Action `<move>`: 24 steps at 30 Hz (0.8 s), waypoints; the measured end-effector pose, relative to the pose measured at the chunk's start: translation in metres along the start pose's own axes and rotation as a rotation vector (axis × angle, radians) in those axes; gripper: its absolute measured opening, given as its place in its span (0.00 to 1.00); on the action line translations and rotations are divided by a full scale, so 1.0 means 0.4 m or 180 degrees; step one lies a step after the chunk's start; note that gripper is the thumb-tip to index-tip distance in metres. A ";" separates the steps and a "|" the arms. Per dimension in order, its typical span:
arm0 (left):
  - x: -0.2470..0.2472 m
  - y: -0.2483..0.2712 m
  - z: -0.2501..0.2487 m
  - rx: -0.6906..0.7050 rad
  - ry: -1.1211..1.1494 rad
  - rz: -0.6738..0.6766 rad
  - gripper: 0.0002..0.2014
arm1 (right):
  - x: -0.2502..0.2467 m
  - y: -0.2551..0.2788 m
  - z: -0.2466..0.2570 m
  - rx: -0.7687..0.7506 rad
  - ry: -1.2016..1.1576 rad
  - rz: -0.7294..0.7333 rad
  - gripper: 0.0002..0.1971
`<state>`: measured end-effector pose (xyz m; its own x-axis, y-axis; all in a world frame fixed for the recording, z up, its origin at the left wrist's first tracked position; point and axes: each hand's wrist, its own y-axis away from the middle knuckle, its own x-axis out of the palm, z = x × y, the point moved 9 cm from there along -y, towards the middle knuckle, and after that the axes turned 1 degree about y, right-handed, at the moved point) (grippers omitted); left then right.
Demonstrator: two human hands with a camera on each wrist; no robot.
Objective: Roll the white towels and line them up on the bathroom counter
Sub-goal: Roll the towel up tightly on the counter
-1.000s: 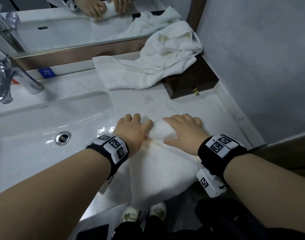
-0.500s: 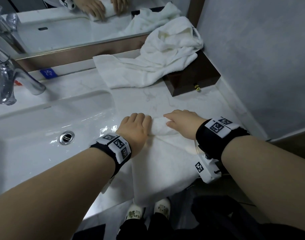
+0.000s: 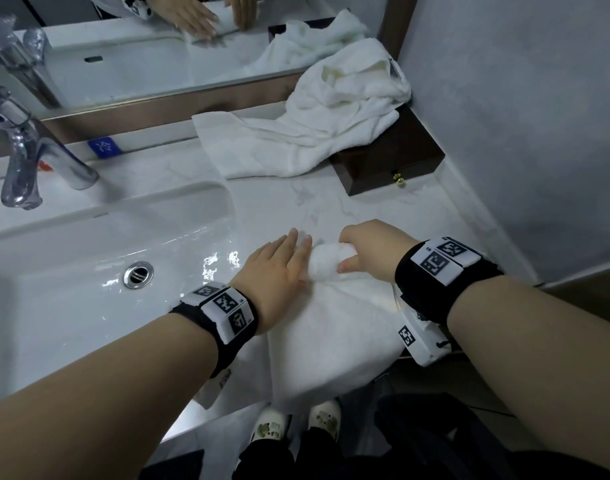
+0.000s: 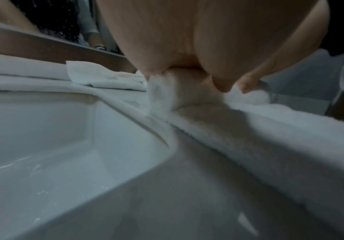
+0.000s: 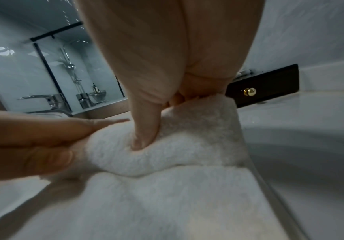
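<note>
A white towel (image 3: 334,327) lies on the marble counter (image 3: 307,199) right of the sink, its near end hanging over the front edge. Its far end is wound into a short roll (image 3: 326,263). My left hand (image 3: 279,263) lies flat with straight fingers on the roll's left end (image 4: 162,92). My right hand (image 3: 369,247) curls over the right part of the roll (image 5: 189,142), its thumb (image 5: 144,134) digging into the near side. More white towels (image 3: 317,129) lie crumpled at the back right.
The crumpled towels drape over a dark wooden box (image 3: 393,161) against the right wall. The sink basin (image 3: 99,244) with its drain (image 3: 139,274) is just left of my hands, the chrome tap (image 3: 22,161) behind it. A mirror runs along the back.
Both hands have moved a little away from me along the towel. My right fingers went from lying flat to curled over the roll, and my left fingers have straightened out.
</note>
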<state>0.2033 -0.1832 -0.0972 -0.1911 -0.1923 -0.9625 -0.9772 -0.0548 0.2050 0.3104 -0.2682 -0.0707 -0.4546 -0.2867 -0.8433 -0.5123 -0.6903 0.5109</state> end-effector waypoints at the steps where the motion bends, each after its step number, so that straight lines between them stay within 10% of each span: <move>1: -0.005 0.000 -0.001 0.0054 0.0078 -0.0009 0.33 | 0.000 0.003 0.003 0.0014 0.0013 -0.0013 0.29; 14: -0.034 -0.025 0.077 -0.0551 0.1737 0.0565 0.23 | 0.014 0.014 0.022 -0.0075 0.0324 -0.0445 0.21; 24: -0.017 -0.032 0.085 -0.0736 0.1276 0.1129 0.19 | 0.015 0.011 0.016 -0.0237 0.0035 -0.0656 0.18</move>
<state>0.2138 -0.1480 -0.0994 -0.4091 -0.5914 -0.6949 -0.8057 -0.1233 0.5793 0.3007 -0.2688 -0.0726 -0.3378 -0.1413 -0.9306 -0.5383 -0.7820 0.3141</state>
